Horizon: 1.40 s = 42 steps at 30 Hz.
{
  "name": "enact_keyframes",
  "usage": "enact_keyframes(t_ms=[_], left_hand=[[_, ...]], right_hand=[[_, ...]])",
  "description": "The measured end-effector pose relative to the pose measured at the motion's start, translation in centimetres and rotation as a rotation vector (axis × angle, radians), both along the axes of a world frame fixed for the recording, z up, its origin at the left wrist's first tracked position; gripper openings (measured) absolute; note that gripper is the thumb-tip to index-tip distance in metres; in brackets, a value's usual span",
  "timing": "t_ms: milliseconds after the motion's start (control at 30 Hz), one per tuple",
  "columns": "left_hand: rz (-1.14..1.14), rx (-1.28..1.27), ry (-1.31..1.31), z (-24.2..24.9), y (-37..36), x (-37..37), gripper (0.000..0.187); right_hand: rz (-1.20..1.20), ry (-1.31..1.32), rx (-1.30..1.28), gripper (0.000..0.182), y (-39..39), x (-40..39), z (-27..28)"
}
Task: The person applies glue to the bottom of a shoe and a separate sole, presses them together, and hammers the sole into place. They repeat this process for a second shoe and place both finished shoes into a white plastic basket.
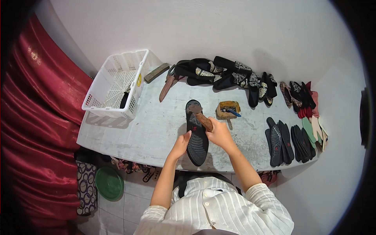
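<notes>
A black shoe lies sole up in front of me, its ridged tread and a small red mark showing. My left hand grips the shoe's left edge near the middle, with the thumb on the sole. My right hand is closed round the wooden handle of a hammer. The hammer's head is over the upper part of the sole; whether it touches cannot be made out. Just to the right stands a small yellowish box of small dark pieces, with a blue-handled tool in it.
A white plastic basket stands at the table's left. Behind are a grey block, scissors and several black shoes. Loose soles lie at the right near insoles. A green basin is on the floor.
</notes>
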State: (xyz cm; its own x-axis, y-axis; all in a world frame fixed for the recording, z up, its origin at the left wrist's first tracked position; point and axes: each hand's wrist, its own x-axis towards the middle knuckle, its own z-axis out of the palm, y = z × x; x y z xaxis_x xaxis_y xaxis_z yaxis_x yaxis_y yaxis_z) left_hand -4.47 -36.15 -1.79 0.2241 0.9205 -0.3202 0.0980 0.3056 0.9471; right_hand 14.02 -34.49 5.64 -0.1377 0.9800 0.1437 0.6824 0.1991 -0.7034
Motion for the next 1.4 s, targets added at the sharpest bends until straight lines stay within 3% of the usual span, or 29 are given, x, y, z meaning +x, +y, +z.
enact_keyframes(t_ms=[100, 267, 333, 433, 567, 733, 967, 1067, 1167, 1233, 1300, 1400], left_hand=[[0.013, 0.101, 0.004, -0.9, 0.0, 0.2, 0.055], [0.049, 0.101, -0.100, 0.3, -0.2, 0.5, 0.046], [0.055, 0.098, -0.099, 0.1, 0.0, 0.7, 0.044], [0.095, 0.095, -0.050, 0.4, 0.2, 0.5, 0.039], [0.106, 0.034, 0.048, 1.5, 0.2, 0.3, 0.037], [0.110, 0.099, 0.166, 2.2, 0.1, 0.4, 0.037], [0.140, 0.076, 0.150, 1.3, 0.2, 0.2, 0.035], [0.126, 0.029, 0.123, 1.6, 0.4, 0.2, 0.037], [0.186, 0.120, 0.094, 0.4, 1.2, 0.3, 0.041], [0.228, 0.209, 0.081, -0.4, 1.8, 0.4, 0.044], [0.295, 0.167, 0.141, -0.3, 2.6, 0.5, 0.044], [0.355, 0.128, 0.141, 1.4, 2.8, 1.0, 0.046]], right_hand=[[0.009, 0.183, -0.047, 0.039, -1.2, 1.5, -0.2], [0.051, 0.241, -0.091, 0.047, -3.3, 9.0, -1.0], [0.085, 0.022, -0.226, 0.042, -4.4, 12.3, -1.0], [0.011, -0.174, -0.224, 0.029, -6.2, 15.3, -2.6], [-0.139, -0.373, -0.224, 0.033, -7.4, 17.3, -6.6], [-0.370, -0.617, 0.041, 0.042, -7.7, 17.9, -11.1], [-0.463, -0.573, 0.015, 0.045, -7.4, 17.9, -14.9], [-0.461, -0.526, -0.032, 0.047, -7.3, 18.0, -15.0], [-0.566, -0.674, -0.034, 0.052, -6.3, 16.2, -12.9], [-0.356, -0.546, -0.346, 0.054, -4.5, 14.5, -9.0], [-0.035, -0.167, -0.510, 0.051, -2.2, 12.0, -4.9], [0.175, 0.272, -0.260, 0.052, 0.5, 6.6, -2.6]])
